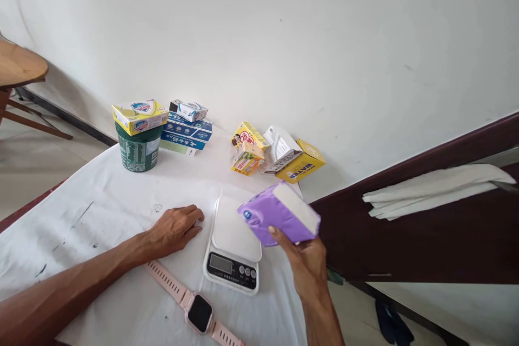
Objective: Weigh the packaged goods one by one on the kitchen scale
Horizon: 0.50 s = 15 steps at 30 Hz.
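My right hand (pixel 306 259) is closed round the lower right end of a purple tissue pack (pixel 265 213), thumb on its front face. The pack is tilted and held above the right side of a white kitchen scale (pixel 231 227); its display looks blank. To the scale's left, my left hand (pixel 174 230) rests on the white tablecloth with fingers loosely bent and a gap between thumb and forefinger; nothing shows in it. A pink smartwatch (pixel 200 312) lies face up in front of the scale, its strap running close to my left forearm.
Behind the scale stand a yellow carton (pixel 308 162), a white box (pixel 281 148) and small yellow and orange boxes (pixel 247 158). At back left, a yellow soap box (pixel 140 116) tops a green tub (pixel 140 151), beside stacked blue boxes (pixel 186 130). White cloth (pixel 438 189) hangs at right.
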Each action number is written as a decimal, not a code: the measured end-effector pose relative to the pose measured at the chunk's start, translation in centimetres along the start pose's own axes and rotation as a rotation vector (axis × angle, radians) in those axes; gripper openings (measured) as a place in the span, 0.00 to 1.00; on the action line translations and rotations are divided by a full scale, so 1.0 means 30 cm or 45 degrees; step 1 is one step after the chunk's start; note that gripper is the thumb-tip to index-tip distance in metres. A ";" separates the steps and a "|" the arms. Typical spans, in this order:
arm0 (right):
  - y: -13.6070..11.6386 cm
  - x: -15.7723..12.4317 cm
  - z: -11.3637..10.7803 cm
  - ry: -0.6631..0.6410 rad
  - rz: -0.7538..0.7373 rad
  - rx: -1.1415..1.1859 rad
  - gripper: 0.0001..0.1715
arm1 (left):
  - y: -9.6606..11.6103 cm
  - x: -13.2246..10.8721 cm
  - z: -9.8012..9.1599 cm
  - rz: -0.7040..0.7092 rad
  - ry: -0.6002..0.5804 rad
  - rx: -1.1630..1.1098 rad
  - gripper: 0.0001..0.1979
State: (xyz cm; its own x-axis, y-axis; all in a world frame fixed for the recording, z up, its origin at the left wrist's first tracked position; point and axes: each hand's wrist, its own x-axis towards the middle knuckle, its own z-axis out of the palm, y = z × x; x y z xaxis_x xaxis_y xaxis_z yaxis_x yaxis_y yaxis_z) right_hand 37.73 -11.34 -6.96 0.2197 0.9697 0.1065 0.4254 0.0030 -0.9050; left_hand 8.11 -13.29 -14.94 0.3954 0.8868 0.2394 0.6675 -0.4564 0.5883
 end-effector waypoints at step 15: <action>0.239 0.630 0.120 -0.028 -0.144 0.104 0.44 | -0.006 0.012 0.012 -0.011 -0.007 0.005 0.08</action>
State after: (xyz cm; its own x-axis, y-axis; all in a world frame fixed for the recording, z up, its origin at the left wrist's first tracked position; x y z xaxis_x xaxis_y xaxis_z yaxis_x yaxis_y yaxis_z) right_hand 41.76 7.89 -12.92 0.1548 0.9672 0.2015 0.3730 0.1316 -0.9184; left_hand 8.37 -12.91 -15.24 0.3927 0.8905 0.2299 0.6733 -0.4487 0.5876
